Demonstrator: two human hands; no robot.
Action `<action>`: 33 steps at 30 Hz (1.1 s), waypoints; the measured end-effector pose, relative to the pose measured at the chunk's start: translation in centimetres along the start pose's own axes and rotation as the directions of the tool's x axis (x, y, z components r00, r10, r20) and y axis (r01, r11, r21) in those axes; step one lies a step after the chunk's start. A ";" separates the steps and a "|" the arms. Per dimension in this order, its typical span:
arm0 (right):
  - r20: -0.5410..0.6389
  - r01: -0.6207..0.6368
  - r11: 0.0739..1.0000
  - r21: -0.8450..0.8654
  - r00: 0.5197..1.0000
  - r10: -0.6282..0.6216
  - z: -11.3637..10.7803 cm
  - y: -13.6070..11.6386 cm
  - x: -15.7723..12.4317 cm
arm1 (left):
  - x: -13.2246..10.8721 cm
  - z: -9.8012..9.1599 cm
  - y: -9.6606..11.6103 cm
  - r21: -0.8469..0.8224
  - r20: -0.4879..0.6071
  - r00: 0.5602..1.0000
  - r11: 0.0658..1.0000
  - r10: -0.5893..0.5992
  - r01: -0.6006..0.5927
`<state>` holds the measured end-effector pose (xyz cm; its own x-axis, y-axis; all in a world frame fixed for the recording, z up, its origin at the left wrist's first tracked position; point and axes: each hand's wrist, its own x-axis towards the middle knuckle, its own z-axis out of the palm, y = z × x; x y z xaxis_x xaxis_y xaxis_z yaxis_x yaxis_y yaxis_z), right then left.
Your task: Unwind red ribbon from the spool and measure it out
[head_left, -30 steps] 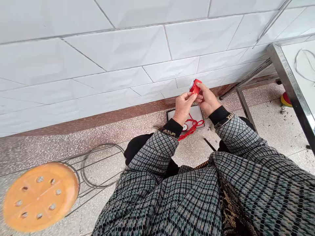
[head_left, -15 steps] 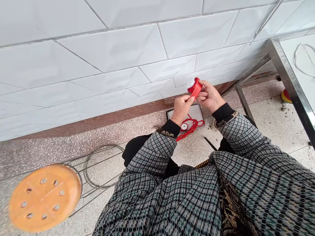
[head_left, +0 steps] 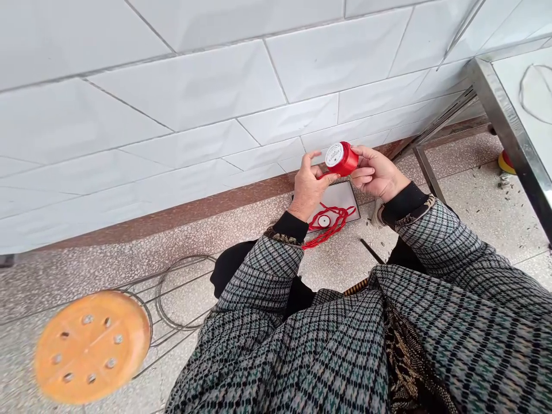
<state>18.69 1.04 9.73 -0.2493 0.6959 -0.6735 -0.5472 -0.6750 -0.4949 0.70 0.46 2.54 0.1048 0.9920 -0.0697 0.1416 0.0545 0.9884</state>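
Observation:
A roll of red ribbon [head_left: 347,162] with a white printed label on its end is held up in front of me, near the wall. My right hand [head_left: 377,173] grips the roll from the right, thumb and fingers around its edge. On the other side, my left hand [head_left: 307,187] has its thumb under the roll, with a bit of red ribbon at the thumb and the index finger raised and curled. Below them, a shallow box [head_left: 342,195] holds red cord [head_left: 331,229] and a small spool with a white end [head_left: 323,221]; part of the cord hangs over the box's edge.
White tiles [head_left: 224,86] cover the wall ahead. A metal-framed table [head_left: 502,109] stands at right. An orange round stool seat [head_left: 92,348] with wire legs lies at left. A dark stick [head_left: 371,251] is on the speckled floor [head_left: 207,230].
The roll has turned so its label faces me more and sits slightly lower. My left index finger has lifted away from the ribbon; my right hand has shifted slightly right.

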 end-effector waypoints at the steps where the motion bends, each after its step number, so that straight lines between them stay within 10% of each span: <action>1: 0.010 -0.010 1.000 -0.024 1.000 0.010 0.0 0.1 -0.3 | 0.0 -0.4 0.0 -0.016 0.030 0.999 1.000 0.015 -0.014; 7: 0.063 -0.140 0.988 -0.070 0.988 0.144 0.4 1.1 -2.0 | 0.1 -2.7 0.3 -0.005 0.324 0.922 0.975 0.213 -0.224; 21: 0.403 -0.321 0.944 0.071 0.875 0.267 -1.1 1.3 -1.8 | 0.4 -3.6 -0.5 -0.103 0.431 0.827 0.930 0.362 -0.354; 29: 0.370 -0.210 0.964 0.166 0.919 0.137 -1.1 0.8 -2.0 | -0.6 -3.7 -0.6 -0.009 0.262 0.905 0.938 0.336 -0.346; 33: 0.274 -0.067 0.977 0.201 0.962 0.010 -1.1 1.0 -2.0 | -1.0 -3.2 0.4 0.164 0.185 0.857 0.844 0.482 -0.510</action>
<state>19.51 -1.26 10.01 -0.4643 0.7298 -0.5019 -0.6787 -0.6572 -0.3278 -2.53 -0.16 3.47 0.3397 0.8552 0.3914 0.2279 -0.4786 0.8479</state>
